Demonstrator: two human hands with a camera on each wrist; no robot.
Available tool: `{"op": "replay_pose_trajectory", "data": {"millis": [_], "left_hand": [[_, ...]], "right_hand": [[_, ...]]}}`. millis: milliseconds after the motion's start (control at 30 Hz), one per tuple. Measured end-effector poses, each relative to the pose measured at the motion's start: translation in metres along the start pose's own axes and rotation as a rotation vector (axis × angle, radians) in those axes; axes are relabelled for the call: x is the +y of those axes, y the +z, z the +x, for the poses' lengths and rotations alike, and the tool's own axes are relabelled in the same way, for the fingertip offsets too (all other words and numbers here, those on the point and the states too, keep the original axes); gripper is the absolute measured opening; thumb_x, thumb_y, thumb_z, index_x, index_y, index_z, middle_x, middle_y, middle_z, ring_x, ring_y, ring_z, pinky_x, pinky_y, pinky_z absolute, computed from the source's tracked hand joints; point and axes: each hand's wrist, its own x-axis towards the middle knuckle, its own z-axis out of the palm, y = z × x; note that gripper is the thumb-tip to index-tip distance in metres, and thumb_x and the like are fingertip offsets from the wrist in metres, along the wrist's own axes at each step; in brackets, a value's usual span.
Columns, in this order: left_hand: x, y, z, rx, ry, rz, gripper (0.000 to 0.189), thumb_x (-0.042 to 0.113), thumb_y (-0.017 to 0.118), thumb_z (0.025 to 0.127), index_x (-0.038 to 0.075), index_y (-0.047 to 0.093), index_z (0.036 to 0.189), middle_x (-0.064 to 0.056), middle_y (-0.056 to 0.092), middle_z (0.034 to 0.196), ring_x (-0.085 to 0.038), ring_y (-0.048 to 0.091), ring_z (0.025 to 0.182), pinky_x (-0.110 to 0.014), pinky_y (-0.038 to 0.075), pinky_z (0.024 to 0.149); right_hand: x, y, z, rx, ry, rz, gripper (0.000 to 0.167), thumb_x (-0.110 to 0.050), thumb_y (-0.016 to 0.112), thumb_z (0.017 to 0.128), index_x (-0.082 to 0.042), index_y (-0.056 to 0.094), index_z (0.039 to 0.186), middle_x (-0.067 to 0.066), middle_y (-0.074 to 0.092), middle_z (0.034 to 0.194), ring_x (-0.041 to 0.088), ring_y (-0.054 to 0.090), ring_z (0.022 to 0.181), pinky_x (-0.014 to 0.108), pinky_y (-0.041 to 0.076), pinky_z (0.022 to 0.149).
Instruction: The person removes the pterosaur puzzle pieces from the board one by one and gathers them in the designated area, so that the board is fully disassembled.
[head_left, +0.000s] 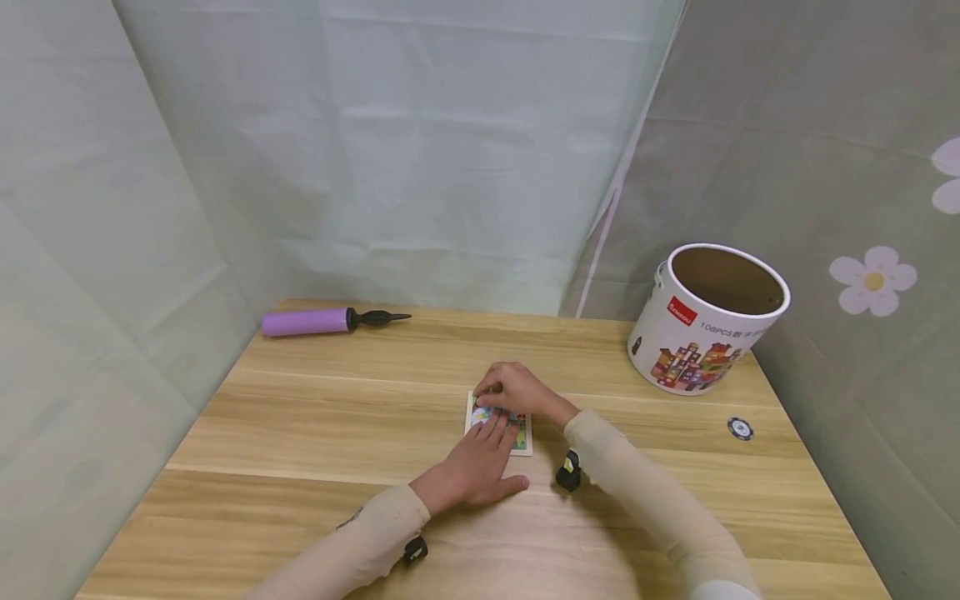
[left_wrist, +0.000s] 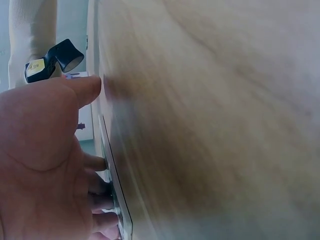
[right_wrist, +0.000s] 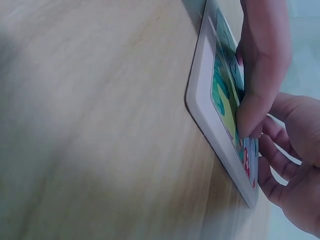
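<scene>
A small flat board point(head_left: 529, 442) with a pale raised rim and a colourful picture inside lies on the table, partly covered by both hands. My left hand point(head_left: 478, 465) rests across its lower left part, fingers straight on the picture and thumb stretched out to the side. At the upper left corner, my right hand point(head_left: 517, 390) has bent fingers, with fingertips and thumb close together. I cannot tell whether they pinch something. The right wrist view shows the rim point(right_wrist: 200, 80) and green, yellow and red parts of the picture point(right_wrist: 225, 107) beneath the fingers.
A white bucket point(head_left: 705, 350) with printed building blocks stands at the back right of the wooden table point(head_left: 315, 433). In front of it lies a blue and white poker chip point(head_left: 740, 428). A purple hand pump point(head_left: 307, 322) lies at the back left. Fabric hangs around the table.
</scene>
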Motion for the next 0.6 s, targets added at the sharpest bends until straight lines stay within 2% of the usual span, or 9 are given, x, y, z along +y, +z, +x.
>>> {"op": "replay_pose_trajectory", "data": {"millis": [267, 600], "left_hand": [[0.0001, 0.0024, 0.0012, 0.012, 0.002, -0.001, 0.088, 0.056, 0.051, 0.102, -0.009, 0.027, 0.156, -0.029, 0.021, 0.165, -0.038, 0.019, 0.155, -0.050, 0.027, 0.123], [-0.0016, 0.0035, 0.0031, 0.018, 0.010, 0.025, 0.091, 0.059, 0.051, 0.101, -0.008, 0.025, 0.157, -0.030, 0.018, 0.165, -0.038, 0.019, 0.155, -0.050, 0.028, 0.123]], "right_hand": [[-0.0024, 0.0008, 0.0009, -0.009, 0.048, 0.028, 0.014, -0.021, 0.077, 0.093, -0.014, 0.082, 0.105, -0.004, 0.070, 0.099, 0.008, 0.062, 0.090, 0.026, 0.053, 0.079], [-0.0061, -0.0015, 0.0001, -0.005, 0.055, 0.046, 0.013, -0.020, 0.076, 0.094, -0.014, 0.081, 0.104, -0.004, 0.070, 0.099, 0.009, 0.062, 0.090, 0.028, 0.054, 0.080]]}}
